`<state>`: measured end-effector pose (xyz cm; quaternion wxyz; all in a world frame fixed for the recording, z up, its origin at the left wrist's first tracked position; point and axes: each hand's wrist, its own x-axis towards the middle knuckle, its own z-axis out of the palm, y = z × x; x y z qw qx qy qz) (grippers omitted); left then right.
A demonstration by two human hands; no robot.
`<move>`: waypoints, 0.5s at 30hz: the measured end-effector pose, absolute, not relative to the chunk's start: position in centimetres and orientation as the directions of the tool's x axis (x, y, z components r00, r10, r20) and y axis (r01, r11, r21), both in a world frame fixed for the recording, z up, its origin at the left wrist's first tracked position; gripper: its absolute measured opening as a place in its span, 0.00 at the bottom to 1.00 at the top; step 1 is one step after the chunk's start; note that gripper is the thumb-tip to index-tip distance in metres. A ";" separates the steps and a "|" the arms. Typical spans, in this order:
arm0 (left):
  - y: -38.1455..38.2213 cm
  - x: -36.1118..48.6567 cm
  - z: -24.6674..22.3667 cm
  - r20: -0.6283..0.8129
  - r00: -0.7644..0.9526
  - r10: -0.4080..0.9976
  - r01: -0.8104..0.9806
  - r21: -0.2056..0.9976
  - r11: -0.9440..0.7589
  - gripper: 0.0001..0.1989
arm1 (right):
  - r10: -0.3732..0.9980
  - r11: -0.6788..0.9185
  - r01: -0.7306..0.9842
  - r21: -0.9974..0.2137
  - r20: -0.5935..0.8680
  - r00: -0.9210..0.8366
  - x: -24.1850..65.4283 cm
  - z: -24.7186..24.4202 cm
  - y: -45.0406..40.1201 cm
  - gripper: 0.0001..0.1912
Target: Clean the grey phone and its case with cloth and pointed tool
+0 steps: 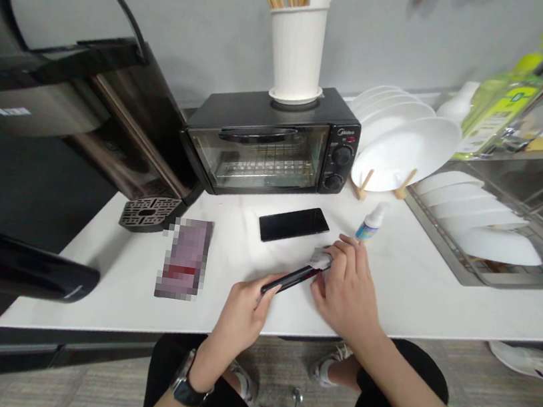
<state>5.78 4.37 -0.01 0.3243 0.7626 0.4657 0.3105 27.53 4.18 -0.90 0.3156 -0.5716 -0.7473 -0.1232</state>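
My left hand [244, 313], wearing a watch on its wrist, grips the near end of a black phone [294, 279] tilted almost edge-on above the counter. My right hand [348, 285] is closed around a light grey cloth [320, 259] at the phone's far end; its fingers partly hide both. Just beyond these fingers stands a small white pump bottle [369, 225] with a blue label. A second black phone [293, 225] lies flat on the white counter, screen up, behind the held one.
A black toaster oven [266, 152] carries a white cup [297, 52] of chopsticks. Left are a dark drink dispenser [126, 122] and a blurred-out purple item [185, 259]. Racked white plates [407, 155], a green soap bottle [499, 114] and a sink [463, 274] with dishes stand right.
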 end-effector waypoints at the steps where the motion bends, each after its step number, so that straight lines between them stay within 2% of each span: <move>1: 4.4 5.8 0.0 0.170 0.383 0.908 0.500 0.789 -0.359 0.16 | 0.775 0.287 0.937 -0.200 0.623 -0.105 26.7 -1.0 3.8 0.20; 4: 4.4 5.9 -0.1 0.181 0.406 0.896 0.464 0.803 -0.373 0.16 | 0.774 0.222 0.941 -0.255 0.633 -0.011 24.3 -1.1 2.9 0.23; 7: 4.5 5.9 -0.4 0.223 0.381 0.897 0.458 0.797 -0.393 0.15 | 0.774 0.261 0.920 -0.291 0.633 -0.020 21.8 -1.1 2.2 0.26; 12: 4.6 5.7 -0.5 0.223 0.377 0.899 0.531 0.743 -0.408 0.15 | 0.780 0.420 0.851 -0.316 0.605 -0.160 17.9 -1.4 1.0 0.30; 15: 4.5 5.3 -0.7 0.231 0.403 0.886 0.510 0.747 -0.426 0.15 | 0.744 0.558 0.788 -0.260 0.576 -0.337 17.7 -1.5 0.4 0.35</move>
